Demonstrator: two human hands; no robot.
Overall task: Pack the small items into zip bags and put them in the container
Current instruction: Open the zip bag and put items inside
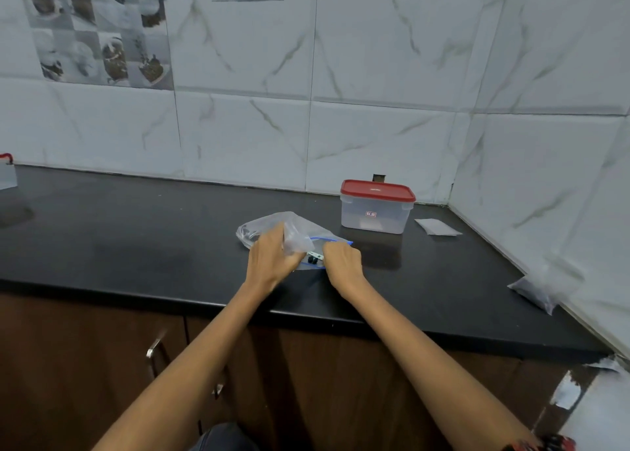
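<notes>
A clear zip bag (272,224) with a blue zip strip lies crumpled on the black counter (136,232) in front of me. My left hand (271,259) grips the bag's clear plastic near its middle. My right hand (342,258) pinches the bag's mouth at the blue strip. Small items (313,259), a pale piece with dark round parts, show between my two hands. Whether they are inside the bag is unclear. Behind and to the right stands a clear container (375,217) with its red lid (376,190) on.
A flat zip bag (438,227) lies right of the container. Another plastic bag (535,288) leans against the right wall. Tiled walls close the counter at the back and right. Wooden cabinet doors with a metal handle (155,346) run below the counter edge.
</notes>
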